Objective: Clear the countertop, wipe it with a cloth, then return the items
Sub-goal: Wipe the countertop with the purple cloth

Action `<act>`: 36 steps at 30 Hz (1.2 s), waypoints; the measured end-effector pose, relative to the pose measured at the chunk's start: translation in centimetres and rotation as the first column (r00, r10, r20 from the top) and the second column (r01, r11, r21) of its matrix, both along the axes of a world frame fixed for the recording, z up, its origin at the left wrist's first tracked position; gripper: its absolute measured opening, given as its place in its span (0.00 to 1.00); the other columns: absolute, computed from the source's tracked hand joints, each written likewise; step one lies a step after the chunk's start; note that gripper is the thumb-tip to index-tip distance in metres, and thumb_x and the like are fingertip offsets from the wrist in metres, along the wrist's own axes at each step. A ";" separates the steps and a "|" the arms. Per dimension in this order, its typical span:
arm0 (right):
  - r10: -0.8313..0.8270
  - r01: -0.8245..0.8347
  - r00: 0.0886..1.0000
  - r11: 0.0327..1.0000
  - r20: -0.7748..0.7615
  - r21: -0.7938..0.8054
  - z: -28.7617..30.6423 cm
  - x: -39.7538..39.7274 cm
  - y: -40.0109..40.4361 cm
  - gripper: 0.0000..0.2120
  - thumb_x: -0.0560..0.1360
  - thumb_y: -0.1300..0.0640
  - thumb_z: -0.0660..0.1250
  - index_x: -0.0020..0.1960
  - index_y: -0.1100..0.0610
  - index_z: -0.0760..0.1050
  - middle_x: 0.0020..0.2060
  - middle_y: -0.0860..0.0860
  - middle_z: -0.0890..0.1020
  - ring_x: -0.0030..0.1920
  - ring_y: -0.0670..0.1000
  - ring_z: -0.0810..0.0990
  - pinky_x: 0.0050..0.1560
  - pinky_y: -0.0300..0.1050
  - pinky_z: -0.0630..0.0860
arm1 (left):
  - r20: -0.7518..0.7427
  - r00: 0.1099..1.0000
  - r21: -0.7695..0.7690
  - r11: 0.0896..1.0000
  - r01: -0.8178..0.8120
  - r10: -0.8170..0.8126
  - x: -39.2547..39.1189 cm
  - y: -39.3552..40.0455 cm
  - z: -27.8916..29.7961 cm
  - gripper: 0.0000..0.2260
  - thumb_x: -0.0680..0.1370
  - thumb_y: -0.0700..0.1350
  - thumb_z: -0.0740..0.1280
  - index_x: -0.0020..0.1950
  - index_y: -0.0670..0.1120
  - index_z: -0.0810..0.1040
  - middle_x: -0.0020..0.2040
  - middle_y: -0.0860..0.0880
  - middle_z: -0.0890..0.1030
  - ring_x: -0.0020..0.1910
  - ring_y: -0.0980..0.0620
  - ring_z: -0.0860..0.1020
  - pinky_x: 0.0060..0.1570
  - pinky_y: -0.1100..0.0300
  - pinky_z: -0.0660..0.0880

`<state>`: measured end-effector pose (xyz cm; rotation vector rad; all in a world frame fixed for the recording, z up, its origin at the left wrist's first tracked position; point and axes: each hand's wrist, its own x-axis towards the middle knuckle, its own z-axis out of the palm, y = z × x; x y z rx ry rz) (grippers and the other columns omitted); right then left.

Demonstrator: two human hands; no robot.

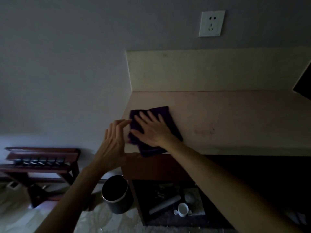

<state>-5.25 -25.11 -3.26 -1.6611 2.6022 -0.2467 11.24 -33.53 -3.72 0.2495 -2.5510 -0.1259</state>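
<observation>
The right hand (pixel 152 127) lay flat on the purple cloth (pixel 151 130), fingers spread and palm down — pressing it rather than clutching it. The cloth was folded into a rough rectangle and sat at the left end of the countertop (pixel 227 121), its near corner hanging a little over the front edge. The left hand (pixel 112 142) was held on edge just off the counter's left end, fingers straight and together, open and gripping nothing; its fingertips reached the cloth's left border, though whether they actually touched it could not be told in the dim light.

Beyond the cloth the pale counter surface ran bare to the right, backed by a low cream upstand (pixel 210 71). On the grey wall above was a white power socket (pixel 212 23). A dark object (pixel 304 83) cut into the frame at the far right edge — too little of it showed to say what it was.

Below the counter, a dark tray (pixel 151 219) on the floor held a white cup (pixel 183 209) lying beside a grey cylindrical item (pixel 165 204). Left of the tray stood a dark round bin (pixel 116 194), and further left a wooden rack (pixel 42 162).
</observation>
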 end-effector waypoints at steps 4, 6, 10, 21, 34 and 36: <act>0.172 -0.172 0.985 0.985 0.003 0.007 0.1 2.8 -4.4 0.34 0.78 0.33 0.40 0.79 0.47 0.45 0.80 0.48 0.46 0.79 0.54 0.42 0.76 0.62 0.41 | 0.034 0.997 -0.030 0.997 -0.070 0.071 2.7 -2.5 0.4 0.50 0.65 0.77 0.60 0.72 0.39 0.61 0.64 0.39 0.68 0.57 0.42 0.72 0.51 0.50 0.73; 0.221 -0.221 0.975 0.975 0.003 0.002 0.1 2.8 -4.7 0.35 0.77 0.32 0.41 0.79 0.48 0.46 0.80 0.47 0.46 0.79 0.53 0.42 0.76 0.62 0.41 | 0.041 0.996 -0.035 0.996 -0.077 0.078 3.1 -3.1 0.6 0.51 0.64 0.77 0.61 0.71 0.38 0.62 0.64 0.40 0.68 0.57 0.43 0.71 0.51 0.50 0.73; 0.226 -0.226 0.974 0.974 0.009 -0.003 0.2 1.4 -3.4 0.38 0.75 0.29 0.42 0.78 0.48 0.51 0.79 0.46 0.47 0.79 0.51 0.43 0.75 0.64 0.40 | 0.022 1.000 0.009 1.000 -0.018 0.017 1.6 -1.6 1.4 0.51 0.61 0.78 0.63 0.69 0.41 0.65 0.63 0.44 0.67 0.58 0.46 0.71 0.53 0.53 0.72; -0.154 0.155 0.988 0.987 -0.015 0.036 0.5 -17.0 18.1 0.40 0.71 0.24 0.41 0.78 0.41 0.45 0.79 0.42 0.46 0.79 0.47 0.43 0.76 0.60 0.40 | -0.072 0.968 0.134 0.959 0.250 -0.242 -13.9 12.6 1.5 0.35 0.73 0.68 0.64 0.67 0.42 0.69 0.62 0.46 0.68 0.61 0.47 0.72 0.58 0.52 0.74; -0.463 0.465 0.885 0.878 -0.044 0.116 0.9 -34.3 47.3 0.36 0.73 0.26 0.42 0.77 0.38 0.43 0.79 0.40 0.45 0.78 0.45 0.44 0.77 0.55 0.44 | 0.242 0.952 -0.067 0.975 0.211 -0.189 -26.7 25.5 -1.0 0.29 0.75 0.72 0.47 0.72 0.64 0.65 0.67 0.54 0.67 0.65 0.52 0.69 0.61 0.53 0.67; -0.474 0.476 0.879 0.872 -0.047 0.112 0.9 -34.3 48.4 0.36 0.73 0.26 0.41 0.77 0.38 0.44 0.79 0.40 0.45 0.78 0.45 0.44 0.77 0.55 0.43 | 0.269 0.943 -0.037 0.977 0.211 -0.194 -26.6 25.3 -0.8 0.29 0.75 0.72 0.46 0.73 0.65 0.64 0.66 0.54 0.66 0.65 0.52 0.69 0.61 0.53 0.66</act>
